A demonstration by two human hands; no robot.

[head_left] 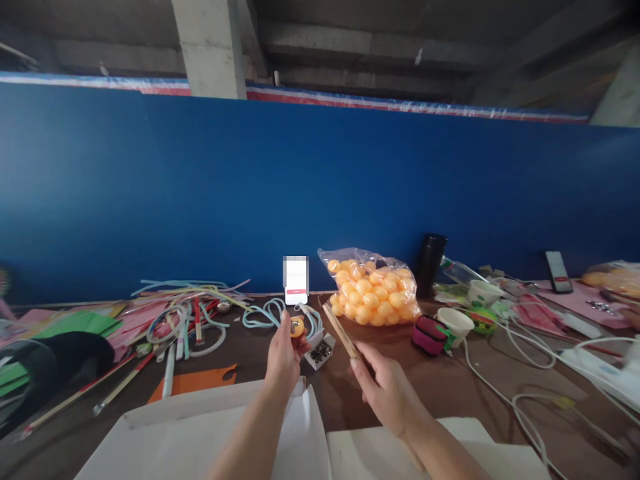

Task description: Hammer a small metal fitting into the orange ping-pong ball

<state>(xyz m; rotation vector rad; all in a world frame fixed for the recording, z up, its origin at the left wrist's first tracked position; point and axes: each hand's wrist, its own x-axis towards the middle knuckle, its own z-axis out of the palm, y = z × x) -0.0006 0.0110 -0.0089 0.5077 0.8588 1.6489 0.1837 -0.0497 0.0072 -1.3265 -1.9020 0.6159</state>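
Note:
My left hand is raised over the table with its fingers closed on a small orange ball. My right hand pinches a thin wooden stick that points up and to the left, its tip close to the ball. Just below the ball lies a small white box of dark metal bits. Behind both hands stands a clear plastic bag of orange balls.
White cardboard boxes lie at the near edge. Coloured tubes, sticks and paper clutter the left. A white phone on a stand and a black bottle are against the blue wall. Paper cups, a pink pouch and white cables fill the right.

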